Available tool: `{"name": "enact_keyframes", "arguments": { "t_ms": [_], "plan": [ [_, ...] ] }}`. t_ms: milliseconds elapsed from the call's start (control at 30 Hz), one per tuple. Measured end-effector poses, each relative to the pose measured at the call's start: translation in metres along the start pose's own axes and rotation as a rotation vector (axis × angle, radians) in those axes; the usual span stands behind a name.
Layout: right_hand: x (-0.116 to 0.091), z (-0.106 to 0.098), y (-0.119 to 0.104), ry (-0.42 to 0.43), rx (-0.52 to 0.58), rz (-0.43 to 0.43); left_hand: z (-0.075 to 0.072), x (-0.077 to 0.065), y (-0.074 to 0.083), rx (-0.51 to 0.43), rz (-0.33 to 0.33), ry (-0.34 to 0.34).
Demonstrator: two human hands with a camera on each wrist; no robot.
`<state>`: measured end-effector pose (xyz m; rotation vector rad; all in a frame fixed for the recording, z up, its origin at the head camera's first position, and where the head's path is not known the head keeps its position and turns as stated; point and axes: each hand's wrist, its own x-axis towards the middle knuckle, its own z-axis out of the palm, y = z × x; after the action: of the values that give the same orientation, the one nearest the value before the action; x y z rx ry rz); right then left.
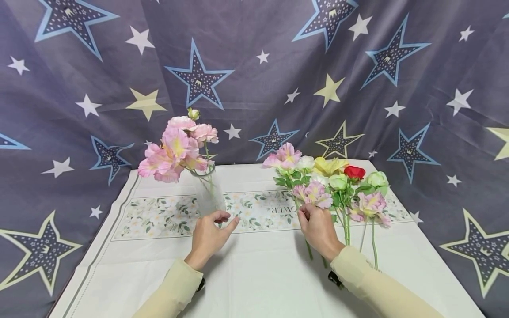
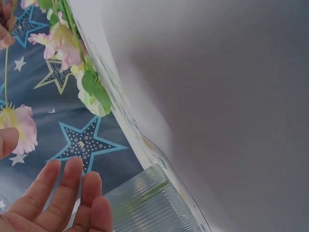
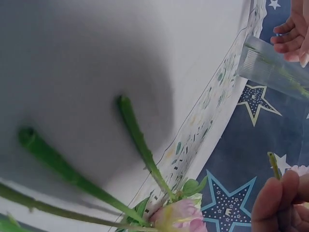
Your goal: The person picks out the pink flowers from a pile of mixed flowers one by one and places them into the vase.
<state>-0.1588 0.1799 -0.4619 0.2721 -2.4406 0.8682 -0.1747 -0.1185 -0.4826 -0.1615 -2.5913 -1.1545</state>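
In the head view my right hand (image 1: 320, 229) pinches the thin stem of a pink artificial flower (image 1: 284, 157), whose bloom points toward the back. The right wrist view shows the stem's cut end (image 3: 273, 162) poking out past my fingertips. A clear ribbed glass vase (image 1: 208, 194) stands on the left, holding several pink flowers (image 1: 171, 157) and a small bud. My left hand (image 1: 210, 234) is just in front of the vase, fingers spread and holding nothing; in the left wrist view its fingers (image 2: 72, 183) show beside the ribbed glass (image 2: 145, 203).
More artificial flowers lie on the right of the table: a yellow one (image 1: 330, 166), a red one (image 1: 355, 172), pale green ones (image 1: 377, 179) and pink ones (image 1: 370, 205). Their stems reach toward the front. A white cloth (image 1: 254, 274) with a floral band covers the table. A starry curtain hangs behind.
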Motion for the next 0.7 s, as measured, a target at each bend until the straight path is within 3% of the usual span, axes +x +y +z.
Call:
{"name": "enact_keyframes", "arguments": {
  "t_ms": [367, 700],
  "plan": [
    [-0.008, 0.001, -0.01, -0.053, 0.052, 0.004, 0.003, -0.002, 0.004, -0.02, -0.023, -0.015],
    [-0.015, 0.007, -0.016, -0.042, 0.058, -0.043, 0.01, -0.005, 0.006, -0.043, -0.003, -0.029]
  ]
}}
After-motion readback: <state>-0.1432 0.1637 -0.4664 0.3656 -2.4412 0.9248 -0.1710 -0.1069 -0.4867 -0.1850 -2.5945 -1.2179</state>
